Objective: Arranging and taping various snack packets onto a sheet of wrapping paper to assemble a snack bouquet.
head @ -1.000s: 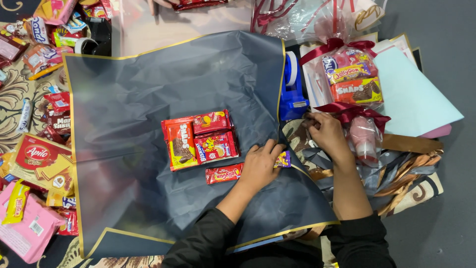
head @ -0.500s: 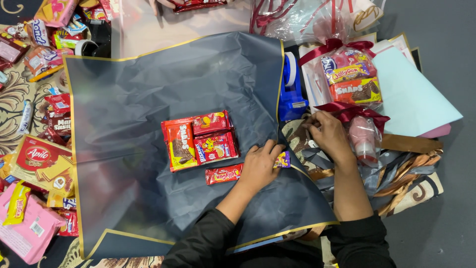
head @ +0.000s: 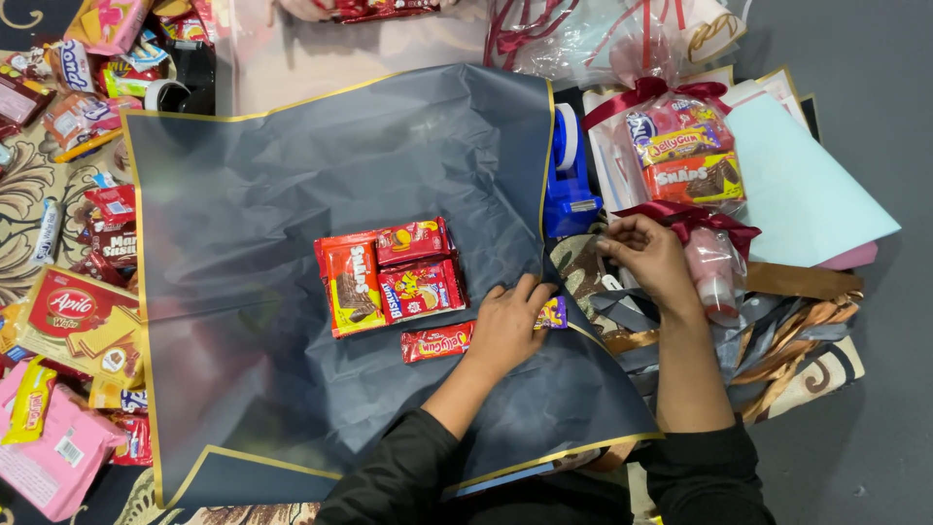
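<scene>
A: One view only, and it's riding on the person's head, looking almost straight down onto the floor.

B: So nothing is being shared with a second camera. How close is it sitting?

A: Fairly near. The person's own sleeves are entering at six o'clock, and the dark wrapping sheet (head: 292, 194) is filling the middle of the frame.

B: And which way is it facing?

A: Downward and slightly forward, toward twelve o'clock. The left hand (head: 507, 326) is lying just below centre, the right hand (head: 649, 255) is showing at about three o'clock, and the edges are cutting off the scattered snack packets (head: 68, 321) at nine o'clock.
</scene>
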